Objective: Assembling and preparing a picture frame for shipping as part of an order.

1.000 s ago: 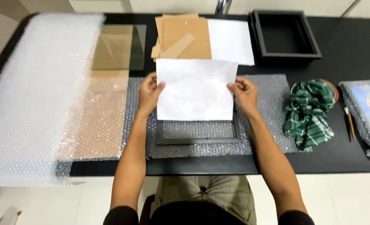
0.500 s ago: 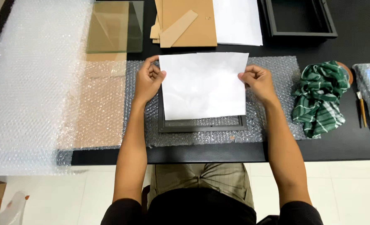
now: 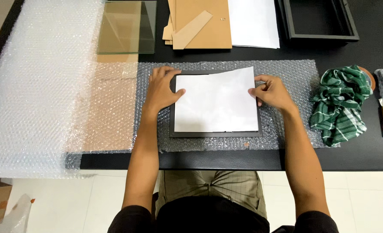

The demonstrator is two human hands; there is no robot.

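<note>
White sheet (image 3: 216,102), earlier held raised by both hands, now laid flat inside dark frame (image 3: 215,134); fingers kept at side edges.

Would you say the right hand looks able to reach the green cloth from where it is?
Probably yes: the right hand rests on the white sheet, and only bare bubble wrap lies between it and the green cloth.

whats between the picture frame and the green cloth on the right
In the head view, the right hand rests at the dark frame's right edge; beyond it only bubble wrap stretches to the green striped cloth.
</note>
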